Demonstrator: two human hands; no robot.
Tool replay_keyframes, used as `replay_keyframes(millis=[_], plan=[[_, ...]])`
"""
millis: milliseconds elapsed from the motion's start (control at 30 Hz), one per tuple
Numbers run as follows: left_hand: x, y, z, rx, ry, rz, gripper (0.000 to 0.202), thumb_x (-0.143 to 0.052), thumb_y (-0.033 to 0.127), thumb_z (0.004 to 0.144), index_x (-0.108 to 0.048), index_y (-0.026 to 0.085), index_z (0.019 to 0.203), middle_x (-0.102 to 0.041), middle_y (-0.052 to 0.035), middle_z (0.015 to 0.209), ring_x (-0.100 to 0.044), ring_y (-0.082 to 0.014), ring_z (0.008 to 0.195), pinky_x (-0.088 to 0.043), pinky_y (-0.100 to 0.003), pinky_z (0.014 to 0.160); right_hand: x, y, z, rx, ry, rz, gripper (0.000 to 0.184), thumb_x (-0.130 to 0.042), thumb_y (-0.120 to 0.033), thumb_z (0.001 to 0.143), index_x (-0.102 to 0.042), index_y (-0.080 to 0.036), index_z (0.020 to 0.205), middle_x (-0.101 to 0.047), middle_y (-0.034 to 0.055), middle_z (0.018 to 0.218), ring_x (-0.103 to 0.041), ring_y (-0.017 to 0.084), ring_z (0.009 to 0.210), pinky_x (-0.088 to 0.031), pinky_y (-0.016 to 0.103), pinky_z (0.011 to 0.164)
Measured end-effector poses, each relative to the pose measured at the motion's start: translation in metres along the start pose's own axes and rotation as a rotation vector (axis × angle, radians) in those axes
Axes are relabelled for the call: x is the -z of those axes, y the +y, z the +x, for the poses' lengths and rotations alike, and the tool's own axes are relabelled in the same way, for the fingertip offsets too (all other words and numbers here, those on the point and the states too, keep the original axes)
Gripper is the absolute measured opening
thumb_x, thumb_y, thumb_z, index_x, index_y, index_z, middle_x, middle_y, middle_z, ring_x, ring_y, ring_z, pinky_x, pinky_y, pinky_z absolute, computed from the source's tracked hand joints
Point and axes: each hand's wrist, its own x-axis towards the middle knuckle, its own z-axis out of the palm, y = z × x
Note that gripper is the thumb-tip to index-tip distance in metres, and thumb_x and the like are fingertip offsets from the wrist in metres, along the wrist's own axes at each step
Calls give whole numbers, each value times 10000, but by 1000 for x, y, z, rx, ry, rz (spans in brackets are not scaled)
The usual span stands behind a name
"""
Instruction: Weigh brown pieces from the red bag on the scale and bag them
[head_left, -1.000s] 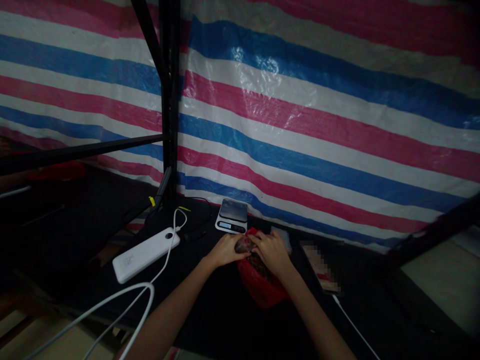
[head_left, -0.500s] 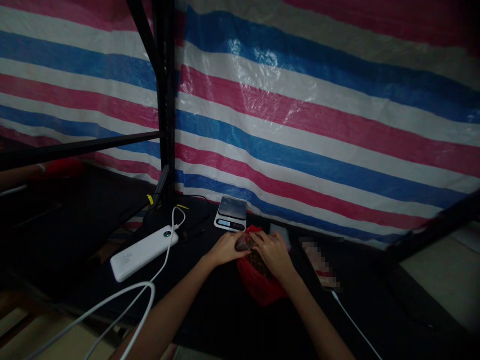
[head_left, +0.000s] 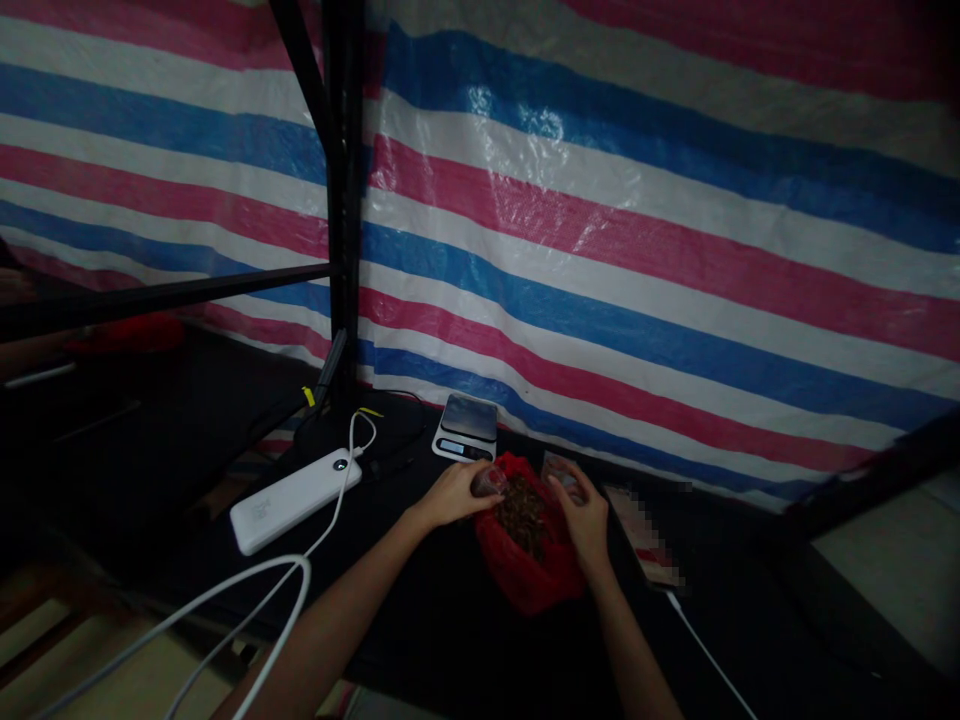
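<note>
The left hand (head_left: 452, 496) pinched a small translucent bag (head_left: 487, 481) just above a red plastic bag (head_left: 529, 565) on the desk (head_left: 442, 625), the right hand (head_left: 583, 517) open beside it; the soft, seemingly light bag looked best held near its top.

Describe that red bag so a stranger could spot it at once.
Under the striped tarp, on the black table, find the digital scale. Before it lies a red plastic bag of brown pieces, between the right hand and the left hand, which pinches a small lump at its mouth.
</note>
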Motion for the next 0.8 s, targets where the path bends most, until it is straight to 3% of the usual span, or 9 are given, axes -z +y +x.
replay_keyframes(millis=[100, 200, 333, 467, 600, 700, 800], plan=[[20, -7, 9, 78, 137, -100, 397, -467, 467, 779, -532, 189, 1055, -644, -28, 916, -592, -161, 787, -438, -245, 712, 9, 27, -3, -127, 159, 119, 572, -582, -467, 660, -538, -125, 1115, -662, 69, 837, -535, 127, 523, -434, 259, 539], [48, -22, 28, 121, 254, -48, 411, -475, 471, 768, -537, 169, 1041, -640, -40, 923, -588, -173, 817, -436, -247, 725, 13, 42, -7, -139, 164, 128, 565, -601, -466, 631, -563, -123, 1079, -663, 79, 872, -570, 142, 567, -459, 280, 588], [70, -42, 67, 104, 130, 193, 434, -470, 479, 764, -519, 187, 1082, -632, -48, 939, -586, -195, 832, -429, -270, 735, 9, 43, -7, -122, 122, 93, 555, -593, -470, 648, -565, -126, 1082, -677, 85, 832, -593, 176, 582, -474, 317, 625], [61, -55, 104, 55, -9, 355, 421, -522, 435, 737, -514, 204, 1089, -616, -56, 967, -577, -204, 857, -417, -279, 758, 4, 42, -5, -104, 65, 85, 520, -579, -473, 669, -567, -143, 1071, -665, 101, 931, -612, 196, 646, -482, 331, 655], [38, -64, 121, 21, -47, 400, 411, -611, 380, 670, -555, 203, 1037, -593, -65, 969, -540, -224, 912, -394, -317, 816, 6, 44, -4, -91, 80, 55, 512, -562, -487, 679, -573, -141, 1055, -665, 105, 930, -609, 196, 628, -480, 340, 649], [31, -64, 123, 20, 3, 429, 504, -616, 378, 667, -499, 195, 1122, -518, -92, 1086, -459, -254, 1030, -341, -382, 887, 9, 43, -3, -82, 100, 46, 494, -545, -485, 694, -579, -138, 1044, -658, 113, 957, -615, 202, 659, -477, 339, 666], [34, -56, 114, -40, 183, 425, 554, -573, 395, 713, -406, 207, 1207, -447, -87, 1172, -386, -246, 1102, -290, -400, 938, 10, 40, -2, -82, 103, 48, 485, -539, -475, 703, -570, -140, 1053, -648, 115, 986, -619, 204, 691, -475, 343, 687]])
